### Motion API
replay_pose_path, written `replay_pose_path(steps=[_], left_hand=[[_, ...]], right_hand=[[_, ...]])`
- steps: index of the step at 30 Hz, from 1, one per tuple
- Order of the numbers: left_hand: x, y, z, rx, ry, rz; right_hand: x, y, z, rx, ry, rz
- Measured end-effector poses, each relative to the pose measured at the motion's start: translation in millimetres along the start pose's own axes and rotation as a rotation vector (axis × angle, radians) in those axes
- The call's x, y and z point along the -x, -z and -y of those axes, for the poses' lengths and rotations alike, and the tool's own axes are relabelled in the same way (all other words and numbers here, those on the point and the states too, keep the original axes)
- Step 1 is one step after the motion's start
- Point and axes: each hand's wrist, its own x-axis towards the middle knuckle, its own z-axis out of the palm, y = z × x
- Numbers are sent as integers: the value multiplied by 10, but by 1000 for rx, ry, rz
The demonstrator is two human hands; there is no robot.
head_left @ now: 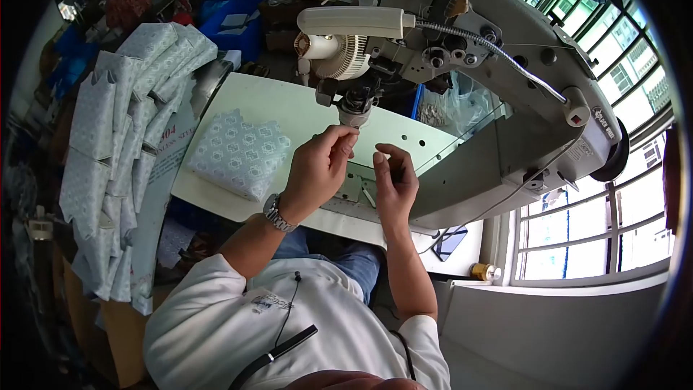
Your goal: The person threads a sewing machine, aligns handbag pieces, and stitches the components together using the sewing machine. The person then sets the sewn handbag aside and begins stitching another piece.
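Observation:
My left hand (317, 170), with a metal watch (278, 213) on its wrist, is raised just below the sewing machine's needle head (355, 107). Its thumb and forefinger are pinched together; whatever they hold is too small to make out. To its right, my right hand (395, 186) is up above the machine bed with thumb and forefinger tips close together. Anything between those tips cannot be made out. A small, thin white object (369, 197) lies on the bed between the hands. Left of my left hand, a folded patterned fabric piece (242, 153) rests on the pale table (216, 191).
The machine arm (520, 152) curves over the right side, with a lamp (351, 22) above. Stacked patterned pieces (108, 152) stand at left. A phone (449, 243) and a gold-coloured spool-like object (485, 271) lie by the window. Blue bins (234, 25) stand behind.

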Motion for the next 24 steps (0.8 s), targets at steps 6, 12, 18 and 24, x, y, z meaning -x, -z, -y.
replay_pose_path(steps=[6, 12, 18, 24], left_hand=[[114, 81, 15, 39, 118, 43], [27, 288, 127, 59, 83, 85], [192, 136, 122, 697, 421, 329], [546, 55, 131, 583, 330, 315]], right_hand=[[-652, -294, 61, 30, 117, -63], [73, -273, -72, 17, 29, 92], [796, 102, -1181, 267, -104, 191], [832, 834, -2613, 800, -85, -39]])
